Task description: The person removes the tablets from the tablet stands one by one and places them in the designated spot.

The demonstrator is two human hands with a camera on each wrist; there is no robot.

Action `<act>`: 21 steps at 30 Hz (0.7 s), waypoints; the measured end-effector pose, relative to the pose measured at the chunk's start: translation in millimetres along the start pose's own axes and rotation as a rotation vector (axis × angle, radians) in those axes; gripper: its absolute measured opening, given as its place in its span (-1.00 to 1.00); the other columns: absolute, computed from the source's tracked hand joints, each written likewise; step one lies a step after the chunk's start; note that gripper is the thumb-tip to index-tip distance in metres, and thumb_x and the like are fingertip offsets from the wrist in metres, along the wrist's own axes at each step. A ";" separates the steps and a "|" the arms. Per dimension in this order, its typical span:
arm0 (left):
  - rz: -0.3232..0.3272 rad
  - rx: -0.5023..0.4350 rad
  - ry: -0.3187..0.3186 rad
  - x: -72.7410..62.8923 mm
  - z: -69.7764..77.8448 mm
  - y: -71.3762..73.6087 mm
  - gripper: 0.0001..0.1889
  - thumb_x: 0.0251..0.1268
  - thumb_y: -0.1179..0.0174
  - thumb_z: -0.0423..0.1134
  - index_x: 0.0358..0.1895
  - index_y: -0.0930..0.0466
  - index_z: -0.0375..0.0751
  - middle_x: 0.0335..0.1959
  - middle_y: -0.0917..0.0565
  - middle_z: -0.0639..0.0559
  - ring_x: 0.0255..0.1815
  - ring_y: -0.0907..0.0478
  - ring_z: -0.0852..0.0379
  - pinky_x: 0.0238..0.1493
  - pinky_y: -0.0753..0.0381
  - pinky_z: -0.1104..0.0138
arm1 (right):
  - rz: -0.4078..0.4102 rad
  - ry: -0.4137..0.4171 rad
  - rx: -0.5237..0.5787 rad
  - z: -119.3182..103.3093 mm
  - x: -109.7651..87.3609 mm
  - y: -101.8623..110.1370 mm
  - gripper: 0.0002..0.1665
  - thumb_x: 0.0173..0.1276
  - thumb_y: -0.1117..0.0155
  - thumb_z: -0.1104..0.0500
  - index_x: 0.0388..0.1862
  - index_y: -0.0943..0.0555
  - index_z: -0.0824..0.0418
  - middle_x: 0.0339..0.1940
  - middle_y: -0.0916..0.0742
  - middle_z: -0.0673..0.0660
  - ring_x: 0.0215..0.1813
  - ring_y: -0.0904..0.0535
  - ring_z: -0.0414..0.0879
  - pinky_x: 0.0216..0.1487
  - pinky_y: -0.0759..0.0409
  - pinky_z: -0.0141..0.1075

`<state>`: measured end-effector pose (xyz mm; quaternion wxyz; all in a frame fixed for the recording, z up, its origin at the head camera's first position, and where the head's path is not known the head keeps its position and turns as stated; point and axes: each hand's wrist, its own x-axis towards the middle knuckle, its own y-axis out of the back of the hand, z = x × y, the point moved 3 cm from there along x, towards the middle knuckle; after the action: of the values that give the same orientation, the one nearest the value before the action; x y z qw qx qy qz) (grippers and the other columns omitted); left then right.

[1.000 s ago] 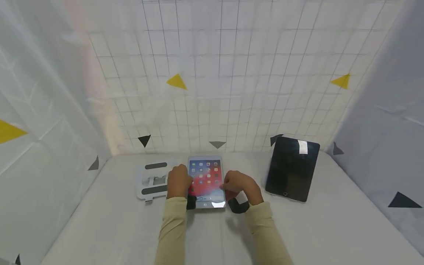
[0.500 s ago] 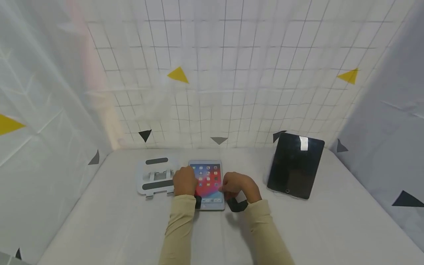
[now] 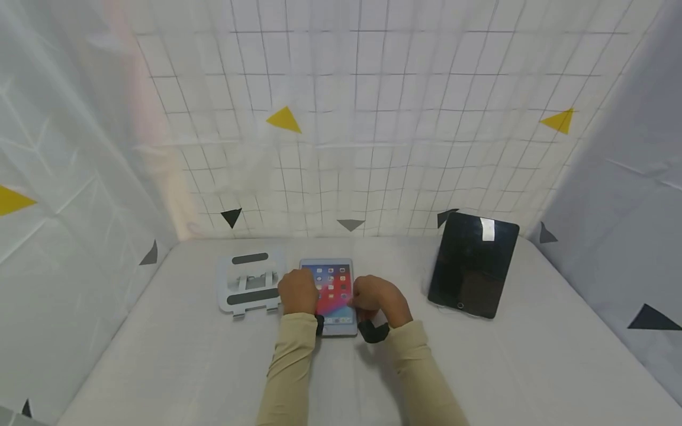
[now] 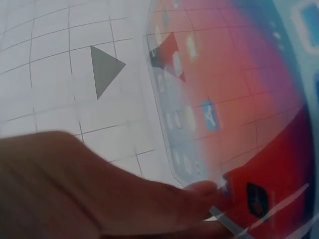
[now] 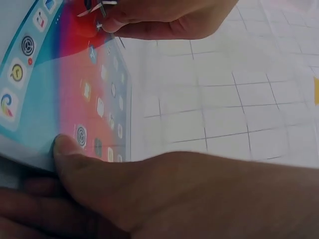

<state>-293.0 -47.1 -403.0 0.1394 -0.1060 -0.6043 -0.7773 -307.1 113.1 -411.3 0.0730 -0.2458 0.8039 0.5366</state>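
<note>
Both hands hold a white-framed tablet [image 3: 335, 305] with its lit home screen showing, at the middle of the table in the head view. My left hand [image 3: 298, 291] grips its left side; in the left wrist view that thumb [image 4: 199, 193] lies at the screen's edge. On the opposite side, my right hand [image 3: 379, 297] holds the right edge, its thumb [image 5: 70, 147] on the screen border and the other fingers curled beneath. Left of the hands lies a silver tablet stand [image 3: 250, 300] with dark grey pads, close to the left hand.
A second tablet [image 3: 474, 266], black and unlit with a small white patch near its top, leans upright at the back right. White sheeting with a printed grid [image 3: 341, 171] rises behind the white table [image 3: 186, 355]. Sheeted walls flank both sides.
My left hand has shifted a little to the right, uncovering more of the stand. The tablet has come slightly nearer, and the bright glare at its lower edge is gone.
</note>
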 end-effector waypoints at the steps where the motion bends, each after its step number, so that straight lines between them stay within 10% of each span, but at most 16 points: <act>1: 0.001 0.006 -0.006 -0.9 0.7 0.0 -0.79 0.09 -0.40 -0.50 -0.65 -0.67 -0.28 -0.59 -0.69 -0.16 -0.47 -0.71 -0.14 -0.46 -0.69 0.07 | 0.003 0.001 -0.007 0.1 -0.3 -0.8 -0.71 0.53 -0.36 0.14 -0.41 -0.68 0.24 -0.57 -0.71 0.10 -0.48 -0.65 -0.09 -0.30 -0.61 -0.25; 8: -0.011 0.052 -0.009 -1.2 4.8 4.7 -0.75 0.12 -0.39 -0.46 -0.69 -0.67 -0.22 -0.64 -0.67 -0.11 -0.51 -0.68 -0.08 -0.43 -0.66 0.11 | 0.047 0.023 0.000 0.1 0.3 0.2 -0.75 0.51 -0.39 0.14 -0.40 -0.73 0.21 -0.57 -0.71 0.08 -0.50 -0.66 -0.10 -0.35 -0.61 -0.26; 15: -0.218 -0.066 0.041 7.9 3.2 21.3 -0.73 0.28 -0.31 -0.35 -0.60 -0.57 -0.23 -0.70 -0.52 -0.04 -0.63 -0.49 0.00 -0.49 -0.55 0.11 | 0.154 -0.033 0.211 16.2 -27.1 34.4 -0.80 0.54 -0.34 0.15 -0.01 -0.69 0.26 -0.45 -0.72 0.14 -0.38 -0.72 0.04 -0.25 -0.71 -0.19; 21: -0.138 -0.240 -0.061 9.1 32.2 44.3 -0.85 0.45 -0.25 -0.28 -0.27 -0.75 -0.25 -0.50 -0.69 -0.03 -0.56 -0.55 -0.01 -0.45 -0.57 0.10 | 0.396 0.060 0.287 45.3 -68.8 73.6 -0.71 0.64 -0.18 0.14 0.07 -0.62 0.36 -0.40 -0.75 0.17 -0.33 -0.73 0.11 -0.26 -0.72 -0.12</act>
<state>-286.4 -26.9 -351.7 0.0536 -0.1035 -0.5169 -0.8481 -288.8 197.9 -342.9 -0.0234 -0.0864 0.9062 0.4132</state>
